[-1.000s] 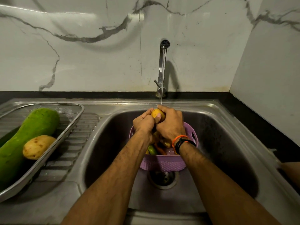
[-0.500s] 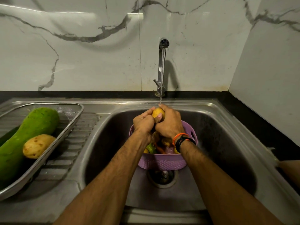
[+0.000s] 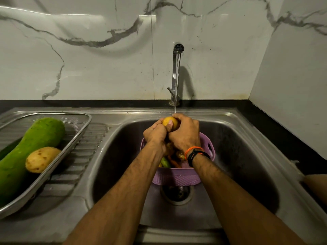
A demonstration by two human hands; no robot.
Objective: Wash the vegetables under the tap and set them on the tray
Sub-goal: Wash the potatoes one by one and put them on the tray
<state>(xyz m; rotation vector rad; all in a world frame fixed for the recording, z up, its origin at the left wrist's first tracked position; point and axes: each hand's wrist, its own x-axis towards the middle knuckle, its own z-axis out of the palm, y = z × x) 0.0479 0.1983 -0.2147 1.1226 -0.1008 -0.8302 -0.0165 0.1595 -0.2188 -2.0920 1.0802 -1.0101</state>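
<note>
Yellow potato (image 3: 170, 122), lilac basket (image 3: 177, 177), green gourd (image 3: 26, 156), grey-veined white wall (image 3: 88, 59).

Both hands over sink (image 3: 238, 138), under running tap (image 3: 177, 71). Left hand (image 3: 156, 133) and right hand (image 3: 185, 135) grip one yellow potato (image 3: 170, 122) together; water stream lands at its top. Below them, purple basket (image 3: 177, 177) sits above the drain, holding green and orange vegetables, partly hidden. Steel tray (image 3: 77, 135) on the drainboard, left, holds a long green gourd (image 3: 31, 149) and a second potato (image 3: 41, 159), touching.
</note>
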